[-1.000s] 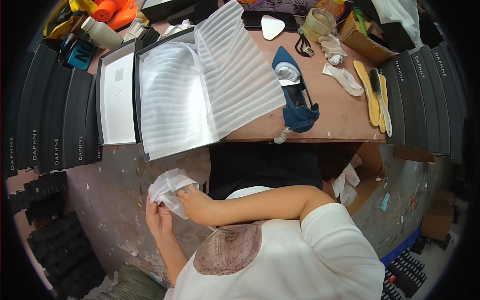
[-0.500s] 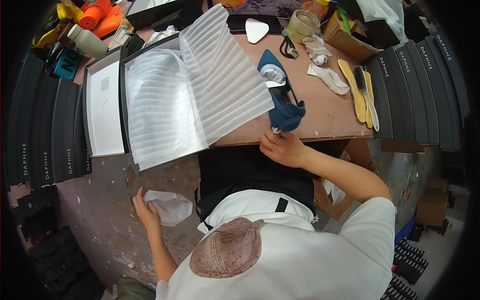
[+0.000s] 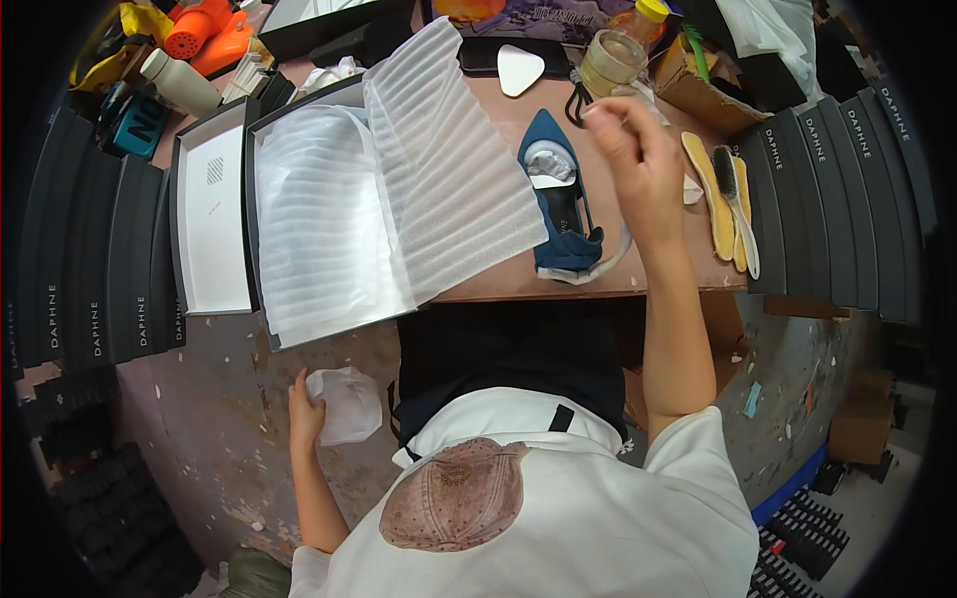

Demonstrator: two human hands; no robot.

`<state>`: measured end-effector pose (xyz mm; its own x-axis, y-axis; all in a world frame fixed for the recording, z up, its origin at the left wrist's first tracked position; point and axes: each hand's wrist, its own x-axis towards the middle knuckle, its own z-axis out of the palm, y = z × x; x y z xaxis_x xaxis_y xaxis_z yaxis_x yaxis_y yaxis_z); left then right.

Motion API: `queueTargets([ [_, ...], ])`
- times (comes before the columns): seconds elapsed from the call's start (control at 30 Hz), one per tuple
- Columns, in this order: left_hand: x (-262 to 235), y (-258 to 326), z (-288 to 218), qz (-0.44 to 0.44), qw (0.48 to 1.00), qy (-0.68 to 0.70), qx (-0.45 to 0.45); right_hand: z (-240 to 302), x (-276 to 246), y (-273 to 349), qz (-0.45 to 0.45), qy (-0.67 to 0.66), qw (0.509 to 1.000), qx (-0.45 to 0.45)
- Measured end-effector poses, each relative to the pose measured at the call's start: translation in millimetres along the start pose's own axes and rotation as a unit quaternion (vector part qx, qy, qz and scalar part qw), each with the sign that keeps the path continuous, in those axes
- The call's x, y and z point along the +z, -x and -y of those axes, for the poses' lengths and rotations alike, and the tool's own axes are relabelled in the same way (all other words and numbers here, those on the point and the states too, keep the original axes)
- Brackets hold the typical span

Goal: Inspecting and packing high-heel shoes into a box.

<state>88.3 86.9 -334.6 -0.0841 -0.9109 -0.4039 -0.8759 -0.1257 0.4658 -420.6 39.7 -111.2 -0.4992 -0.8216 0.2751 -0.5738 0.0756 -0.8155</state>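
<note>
Holding a crumpled wad of white tissue paper [image 3: 344,404] down beside the lap, the left hand [image 3: 304,414] has its fingers closed on the wad's near edge, well below the table edge [image 3: 518,293]. The right hand [image 3: 638,159] is raised over the tabletop with thumb and fingertips pinched together; whether anything small sits between them cannot be told. Just to that hand's left lies a dark blue pointed shoe [image 3: 558,199] with white paper stuffed in its toe, and past the fingertips stand a glass jar [image 3: 610,62] and a yellow-capped bottle [image 3: 646,15].

The tissue looks very light and soft, likely to crush or tear rather than slip, so a loose pinch anywhere on the bunch should serve. The shoe seems stiffer; its heel end, nearest the table edge, offers the easiest hold.

Left of the shoe, an open black box [image 3: 299,219] lined with ribbed white foam sheet [image 3: 449,179] overhangs the table edge. To the right hand's outer side lie a brush [image 3: 736,194] and insoles [image 3: 710,199], leaving little bare wood; open room is mainly above the lap.
</note>
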Motion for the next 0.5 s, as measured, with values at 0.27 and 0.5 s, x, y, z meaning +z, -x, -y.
queueTargets([
  [0.27,63,5,92,-0.062,0.991,-0.059,-0.101,-13,-22,40,0.222,0.094,0.958,-0.156],
  [0.5,93,19,146,-0.024,0.972,-0.025,-0.234,-61,-7,158,0.052,0.104,0.964,-0.241],
])
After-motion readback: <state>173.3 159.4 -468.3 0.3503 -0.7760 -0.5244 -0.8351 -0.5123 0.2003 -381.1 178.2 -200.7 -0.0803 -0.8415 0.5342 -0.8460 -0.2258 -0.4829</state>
